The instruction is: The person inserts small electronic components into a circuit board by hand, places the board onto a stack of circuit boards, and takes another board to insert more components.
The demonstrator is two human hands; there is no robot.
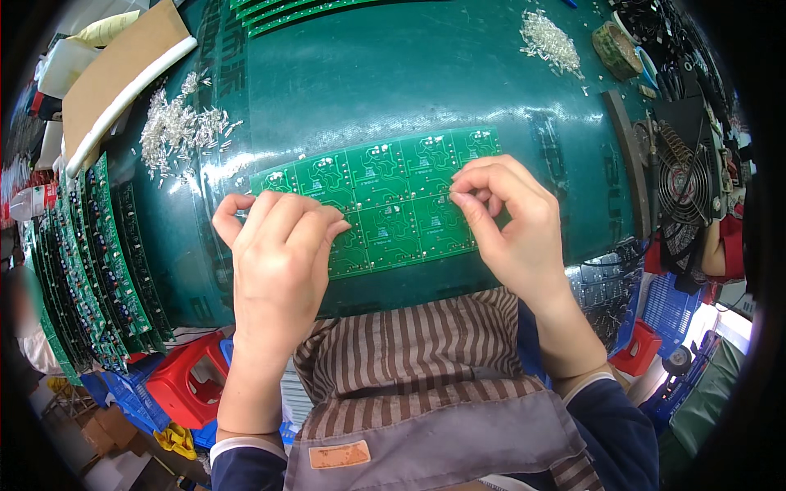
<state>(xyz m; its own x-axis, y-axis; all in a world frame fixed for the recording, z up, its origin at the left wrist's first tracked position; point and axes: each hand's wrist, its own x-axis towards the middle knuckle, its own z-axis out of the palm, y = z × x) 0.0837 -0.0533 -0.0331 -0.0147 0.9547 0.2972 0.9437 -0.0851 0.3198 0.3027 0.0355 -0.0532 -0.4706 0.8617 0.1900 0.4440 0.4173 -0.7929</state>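
A green circuit board panel [389,233] with repeated printed sections lies on the green work surface in front of me. My left hand [282,245] is over the panel's left end, its thumb and forefinger pinched together just above the board. Over the right end, my right hand [520,217] also pinches thumb and forefinger close to the board. Whatever sits between either pair of fingertips is too small to make out. Small clear parts form one heap [176,135] at the left and another heap [550,45] at the far right.
Populated circuit boards [102,262] stand in a row at the left edge. More green boards [286,12] are stacked at the back. A tape roll [616,51], a dark metal bar [626,164] and a fan [686,188] are at the right. Below left is a red stool [184,385].
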